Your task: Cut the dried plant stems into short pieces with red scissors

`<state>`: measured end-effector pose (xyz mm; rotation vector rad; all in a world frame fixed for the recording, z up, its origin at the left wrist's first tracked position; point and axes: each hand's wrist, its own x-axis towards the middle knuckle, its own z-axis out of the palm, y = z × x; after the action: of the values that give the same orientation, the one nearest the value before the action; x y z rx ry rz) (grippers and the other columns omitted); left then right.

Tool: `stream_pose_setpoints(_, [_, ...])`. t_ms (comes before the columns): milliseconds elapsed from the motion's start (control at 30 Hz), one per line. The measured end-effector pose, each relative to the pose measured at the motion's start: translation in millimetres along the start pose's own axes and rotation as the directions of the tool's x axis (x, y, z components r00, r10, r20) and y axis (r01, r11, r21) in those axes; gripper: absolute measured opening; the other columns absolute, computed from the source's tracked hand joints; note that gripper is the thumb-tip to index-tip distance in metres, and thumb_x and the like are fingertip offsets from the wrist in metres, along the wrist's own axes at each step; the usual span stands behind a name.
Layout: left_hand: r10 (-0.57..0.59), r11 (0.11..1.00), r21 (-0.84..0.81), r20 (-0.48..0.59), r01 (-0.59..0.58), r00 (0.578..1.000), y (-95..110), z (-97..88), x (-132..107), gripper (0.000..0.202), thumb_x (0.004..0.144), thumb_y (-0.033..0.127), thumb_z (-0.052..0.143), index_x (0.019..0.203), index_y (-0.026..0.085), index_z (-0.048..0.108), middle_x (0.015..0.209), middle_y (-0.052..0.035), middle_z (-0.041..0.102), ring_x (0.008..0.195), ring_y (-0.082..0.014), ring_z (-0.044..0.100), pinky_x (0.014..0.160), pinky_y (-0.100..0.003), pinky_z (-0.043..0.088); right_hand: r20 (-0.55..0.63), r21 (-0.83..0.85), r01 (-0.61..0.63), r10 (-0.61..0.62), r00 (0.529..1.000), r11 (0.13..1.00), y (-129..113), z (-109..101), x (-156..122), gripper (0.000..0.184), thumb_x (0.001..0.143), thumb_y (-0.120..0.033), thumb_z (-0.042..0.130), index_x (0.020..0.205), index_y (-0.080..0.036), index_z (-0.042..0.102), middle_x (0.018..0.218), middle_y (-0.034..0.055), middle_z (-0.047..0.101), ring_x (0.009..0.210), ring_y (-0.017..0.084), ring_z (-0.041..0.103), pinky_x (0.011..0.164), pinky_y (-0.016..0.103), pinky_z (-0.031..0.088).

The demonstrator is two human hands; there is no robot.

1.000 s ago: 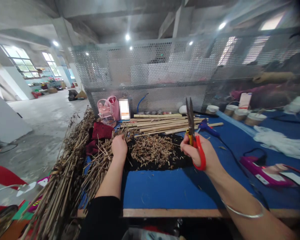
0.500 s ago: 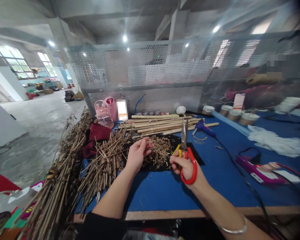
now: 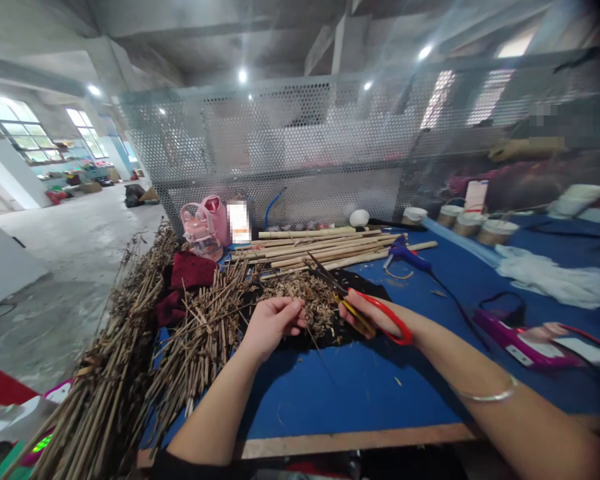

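Observation:
Near the middle of the blue table, my left hand [image 3: 276, 325] is closed in a pinch, and a thin dry stem [image 3: 321, 352] trails down from its fingertips. My right hand [image 3: 367, 315] grips scissors [image 3: 397, 322] by their red and yellow handles. Their blades point up and left over a pile of dry plant bits [image 3: 325, 300] on a black cloth, and look slightly parted. Left of my left hand lies a heap of cut dry stalks [image 3: 215, 327]. Its fingers partly hide what they pinch.
A tall bundle of dry stalks [image 3: 105, 360] leans along the left edge. Pale sticks [image 3: 325, 250] lie behind the pile, beside a blue glue gun [image 3: 410, 257] with its cord. A purple power strip [image 3: 525, 343] and white plastic [image 3: 555, 277] sit to the right. Perforated metal panel [image 3: 300, 153] stands behind.
The scissors have swung from upright to pointing up and left, nearer my left hand. My left hand has lowered slightly, and a thin stem now shows at its fingertips.

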<state>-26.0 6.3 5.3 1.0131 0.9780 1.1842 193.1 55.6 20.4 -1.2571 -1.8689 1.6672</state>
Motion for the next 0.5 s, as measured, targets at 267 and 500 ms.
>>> stream_pose_setpoints(267, [-0.024, 0.998, 0.057, -0.038, 0.027, 0.999, 3, 2.0, -5, 0.037, 0.065, 0.046, 0.066, 0.076, 0.011, 0.066, 0.066, -0.0038, 0.062, 0.057, -0.0083, 0.057, 0.047, -0.016, 0.042, 0.229, 0.18, -0.156, 0.113, 0.967, 0.971, 1, -5, -42, 0.067, 0.07, -0.078, 0.024, 0.074, -0.016, 0.049, 0.059, -0.0012, 0.043, 0.048, 0.009, 0.042, 0.044, 0.022, 0.041])
stream_pose_setpoints(500, [-0.116, 0.98, 0.166, 0.053, 0.106, 0.992, 3, 3.8, -8, 0.036, 0.066, 0.046, 0.064, 0.067, 0.011, 0.063, 0.06, -0.0033, 0.06, 0.05, -0.0067, 0.053, 0.045, -0.016, 0.04, 0.123, 0.137, -0.236, 0.22, 0.968, 0.962, -7, 7, -15, 0.063, 0.07, -0.078, 0.027, 0.069, -0.017, 0.046, 0.054, -0.0046, 0.039, 0.041, 0.006, 0.038, 0.039, 0.019, 0.039])
